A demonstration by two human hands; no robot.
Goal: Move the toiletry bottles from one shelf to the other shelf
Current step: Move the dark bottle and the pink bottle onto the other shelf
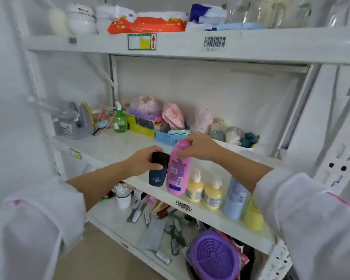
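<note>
left hand (pixel 142 160) grips dark bottle (pixel 158 170); right hand (pixel 200 147) grips pink bottle (pixel 179 170) (bottles touching), over middle shelf (pixel 113 146).

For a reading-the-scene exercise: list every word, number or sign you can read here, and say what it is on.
Nothing reads clearly.
Barcode label on upper shelf edge: digits blurred.
Green-bordered sticker: red up-arrow only.
Orange wipes pack: print blurred.
Pink bottle, dark bottle: labels too small.
Black scrawl on middle shelf edge: illegible.

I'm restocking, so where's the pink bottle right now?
Centre of the head view, the pink bottle is gripped by the right hand, beside the dark bottle.
</note>
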